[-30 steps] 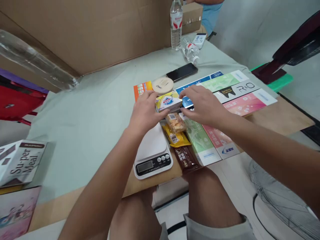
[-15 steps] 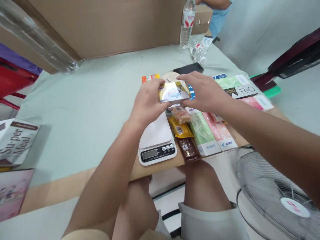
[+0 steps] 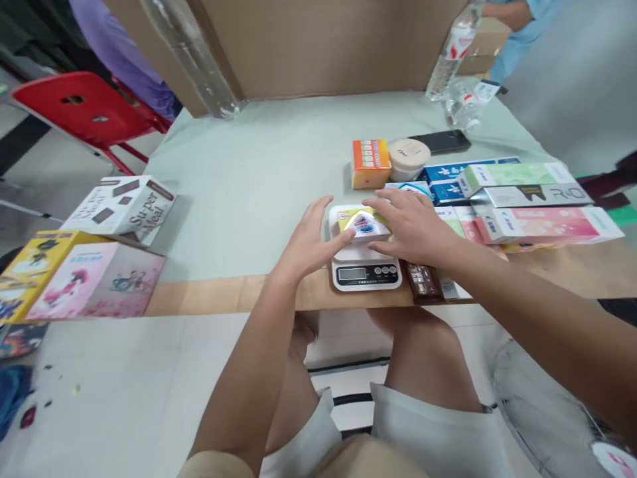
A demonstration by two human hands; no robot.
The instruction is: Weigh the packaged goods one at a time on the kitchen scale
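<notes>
A small yellow-and-white soap box [image 3: 363, 226] lies on the platform of a white kitchen scale [image 3: 365, 273] at the near edge of the table [image 3: 259, 166]. My left hand [image 3: 306, 242] is beside the scale's left side, fingers stretched and apart, its thumb tip touching the box. My right hand [image 3: 413, 226] reaches in from the right, fingers over the box's far edge and thumb at its near edge, loosely holding its right end.
Behind the scale stand an orange box [image 3: 371, 162], a round tub [image 3: 408, 156] and a phone [image 3: 440, 141]. Toothpaste boxes [image 3: 517, 174] and a chocolate bar [image 3: 423, 282] fill the right. Snack boxes [image 3: 122, 206] sit left. Two bottles [image 3: 462, 106], a cardboard wall [image 3: 323, 46], a red chair [image 3: 84, 109], and a fan [image 3: 547, 411].
Both hands lifted the soap box from the row of goods and lowered it onto the scale. The left hand's fingers have spread away from it. My head turned left.
</notes>
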